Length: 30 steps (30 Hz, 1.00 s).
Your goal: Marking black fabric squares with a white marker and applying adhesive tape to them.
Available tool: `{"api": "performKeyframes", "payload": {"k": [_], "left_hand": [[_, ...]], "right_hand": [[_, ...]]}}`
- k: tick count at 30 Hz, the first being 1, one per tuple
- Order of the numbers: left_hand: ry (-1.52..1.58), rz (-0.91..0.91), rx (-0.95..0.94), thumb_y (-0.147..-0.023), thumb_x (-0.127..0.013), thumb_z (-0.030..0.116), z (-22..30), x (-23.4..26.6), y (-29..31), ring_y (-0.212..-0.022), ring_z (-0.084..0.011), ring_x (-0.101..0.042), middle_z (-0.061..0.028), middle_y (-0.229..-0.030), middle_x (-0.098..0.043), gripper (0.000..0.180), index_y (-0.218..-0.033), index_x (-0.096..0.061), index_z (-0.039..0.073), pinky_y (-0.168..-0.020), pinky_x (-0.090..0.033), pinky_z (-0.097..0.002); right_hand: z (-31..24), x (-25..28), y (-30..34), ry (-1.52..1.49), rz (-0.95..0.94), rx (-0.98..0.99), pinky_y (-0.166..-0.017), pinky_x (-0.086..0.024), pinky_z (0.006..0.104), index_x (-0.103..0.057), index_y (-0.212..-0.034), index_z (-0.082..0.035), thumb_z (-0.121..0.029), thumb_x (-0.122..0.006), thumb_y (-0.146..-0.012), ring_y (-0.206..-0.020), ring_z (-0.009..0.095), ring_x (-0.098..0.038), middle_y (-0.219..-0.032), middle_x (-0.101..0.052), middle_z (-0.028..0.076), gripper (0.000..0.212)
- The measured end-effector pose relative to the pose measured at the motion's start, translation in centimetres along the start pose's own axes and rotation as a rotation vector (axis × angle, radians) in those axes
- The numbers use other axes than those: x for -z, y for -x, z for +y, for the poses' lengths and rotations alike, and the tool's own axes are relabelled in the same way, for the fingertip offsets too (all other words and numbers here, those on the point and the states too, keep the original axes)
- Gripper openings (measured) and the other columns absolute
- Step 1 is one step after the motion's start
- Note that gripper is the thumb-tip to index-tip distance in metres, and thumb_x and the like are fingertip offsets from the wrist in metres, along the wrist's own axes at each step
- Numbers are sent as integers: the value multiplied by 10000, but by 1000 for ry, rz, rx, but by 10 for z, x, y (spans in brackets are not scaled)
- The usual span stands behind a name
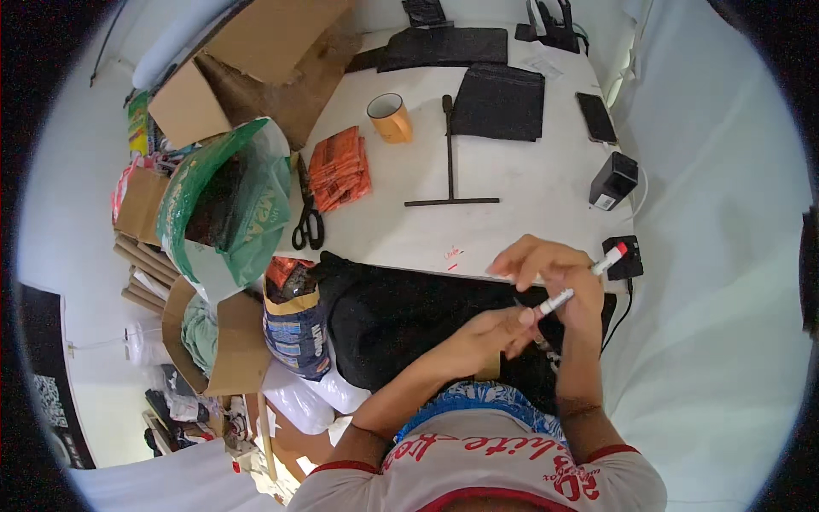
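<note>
My left hand is closed, with its thumb and fingers pinching the near end of a white marker. Over the table's near edge, my right hand is curled around a white length with a red end, which sticks out on its right side. The two white stretches line up, but my right hand hides the middle, so I cannot tell if they are one piece. My right fingertips point left, above black cloth spread across my lap. Small red marks show on the white table left of my hands.
A T-shaped dark rod, folded black bags, a yellow mug, orange packets and black scissors lie on the table. A phone and black box stand right. A green bag and cartons crowd the left.
</note>
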<state>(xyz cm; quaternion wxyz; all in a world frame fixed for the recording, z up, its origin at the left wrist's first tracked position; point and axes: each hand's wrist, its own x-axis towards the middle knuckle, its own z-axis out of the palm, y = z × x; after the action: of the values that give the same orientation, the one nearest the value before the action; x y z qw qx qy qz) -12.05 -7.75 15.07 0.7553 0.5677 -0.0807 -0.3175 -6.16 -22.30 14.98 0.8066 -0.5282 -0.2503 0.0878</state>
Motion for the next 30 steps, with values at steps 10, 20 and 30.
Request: {"api": "performKeyframes", "payload": {"k": [10, 20, 30], "left_hand": [[1038, -408, 114, -950, -413, 372, -47, 1, -33, -565, -123, -407, 29, -604, -420, 334, -804, -518, 90, -551, -342, -249], [-1616, 611, -387, -928, -413, 385, -92, 147, -102, -1318, -438, -218, -120, -1471, -237, 489, -1389, -346, 236, -1057, -170, -584], [-1666, 766, -376, -932, -401, 393, -73, 183, -135, -1302, -466, -234, -106, -1436, -317, 433, -1360, -394, 328, -1044, -157, -616]], "right_hand": [[-20, -20, 7, 71, 217, -71, -538, -418, 265, -429, -700, -52, -151, -422, -867, -613, 148, -524, -631, -537, 115, 194], [86, 101, -21, 1154, 556, -220, -628, -485, 374, -440, -1141, -5, -134, -616, -808, -747, 264, -598, -821, -587, 151, 398], [161, 96, -118, 1659, 358, 117, -1052, -238, 523, -610, -1107, -43, -65, -600, -746, -1284, 446, -262, -1391, -353, 186, 362]]}}
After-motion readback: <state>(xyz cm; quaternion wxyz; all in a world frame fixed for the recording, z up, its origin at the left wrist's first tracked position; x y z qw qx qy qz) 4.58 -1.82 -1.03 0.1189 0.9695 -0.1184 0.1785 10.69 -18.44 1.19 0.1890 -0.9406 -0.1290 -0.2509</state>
